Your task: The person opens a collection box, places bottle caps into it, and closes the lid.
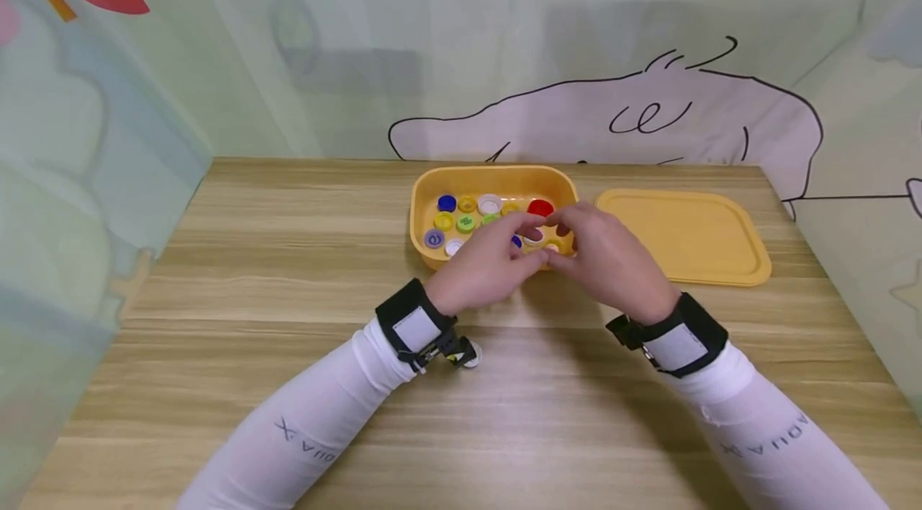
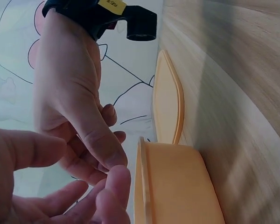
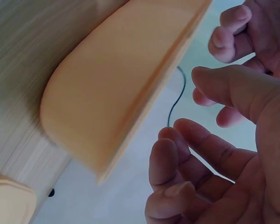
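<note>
An orange plastic box holds several round bottle caps, among them a red cap, a dark blue cap and a green cap. Over the box's near right part, my left hand and right hand meet with fingertips close together. In the left wrist view, the thumb of the right hand comes up against a left fingertip. Loosely bent, the fingers of the right hand show nothing between them. No object is visible in the left hand either. Both hands cover some caps.
An orange lid lies flat on the wooden table, right of the box. Partly hidden by the left wrist strap is a small round white thing. Behind the table hangs a printed cloth.
</note>
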